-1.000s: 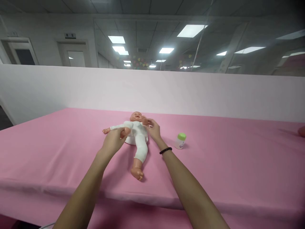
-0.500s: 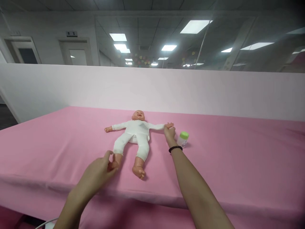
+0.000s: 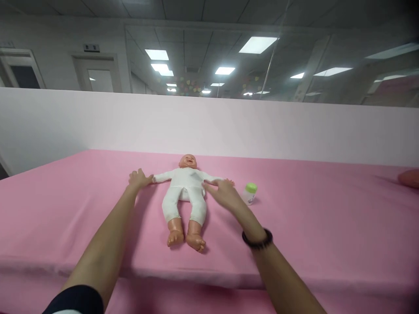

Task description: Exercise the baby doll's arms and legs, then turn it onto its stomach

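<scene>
A baby doll (image 3: 187, 179) in a white top and trousers lies face up, its head to the back, arms spread and bare feet towards me. My left hand (image 3: 140, 179) is closed round the doll's hand on the left side, hiding it. Over the doll's other arm hovers my right hand (image 3: 225, 194), its fingers apart and the index finger reaching towards the doll's side. The doll's fingers on that side show just beyond it. Right beside my right hand stands a small whitish bottle (image 3: 250, 194) with a green lid, partly covered by the hand.
Pink cloth (image 3: 310, 218) covers the table under the doll. A white panel (image 3: 209, 126) rises behind it, with glass above. At the far right edge lies a reddish-brown rounded object (image 3: 409, 178), cut off by the frame.
My left hand has gone from the doll's foot up to its hand. My right hand has let go of the other hand and moved left. The doll's left-side leg now lies nearer the other.
</scene>
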{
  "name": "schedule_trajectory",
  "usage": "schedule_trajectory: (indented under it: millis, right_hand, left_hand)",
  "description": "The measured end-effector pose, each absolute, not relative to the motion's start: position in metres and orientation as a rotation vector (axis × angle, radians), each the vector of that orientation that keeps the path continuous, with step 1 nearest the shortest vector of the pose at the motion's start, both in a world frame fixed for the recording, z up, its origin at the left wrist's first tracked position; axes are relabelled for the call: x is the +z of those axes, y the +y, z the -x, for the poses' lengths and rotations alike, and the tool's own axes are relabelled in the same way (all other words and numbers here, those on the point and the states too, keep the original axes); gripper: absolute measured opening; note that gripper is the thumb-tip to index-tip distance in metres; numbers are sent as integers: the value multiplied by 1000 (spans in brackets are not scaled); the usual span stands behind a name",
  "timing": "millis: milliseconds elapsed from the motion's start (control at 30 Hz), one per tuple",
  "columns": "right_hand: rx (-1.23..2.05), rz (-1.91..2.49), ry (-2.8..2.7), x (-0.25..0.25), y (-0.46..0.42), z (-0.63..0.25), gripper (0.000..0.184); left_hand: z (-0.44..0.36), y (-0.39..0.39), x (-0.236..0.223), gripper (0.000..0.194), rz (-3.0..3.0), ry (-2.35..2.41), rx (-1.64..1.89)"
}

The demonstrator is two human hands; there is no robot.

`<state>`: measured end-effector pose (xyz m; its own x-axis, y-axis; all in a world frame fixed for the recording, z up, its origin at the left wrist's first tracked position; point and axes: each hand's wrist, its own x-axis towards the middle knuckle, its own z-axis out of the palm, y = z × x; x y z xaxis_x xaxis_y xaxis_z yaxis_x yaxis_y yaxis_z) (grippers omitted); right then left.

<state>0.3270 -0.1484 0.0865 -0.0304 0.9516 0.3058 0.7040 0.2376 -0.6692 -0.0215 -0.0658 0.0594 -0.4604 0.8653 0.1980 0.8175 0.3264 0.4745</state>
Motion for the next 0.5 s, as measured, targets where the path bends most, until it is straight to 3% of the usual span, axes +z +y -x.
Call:
schedule_trajectory:
  millis: [167, 267, 367, 500]
  right_hand:
    - [383, 1427, -1934, 21, -268, -300, 32]
    - [363, 1500, -1772, -9, -285, -293, 32]
    - [414, 1491, -1643, -4, -277, -301, 22]
    - [347, 1486, -1635, 25, -270, -312, 26]
  left_hand:
    - [29, -53, 9, 52, -1575, 2457, 842]
    - [30, -55, 3, 39, -1578, 2225, 1131]
    - [22, -50, 6, 41, -1374, 1900, 1606]
    - [-7, -39, 19, 49, -1068, 1498, 2052]
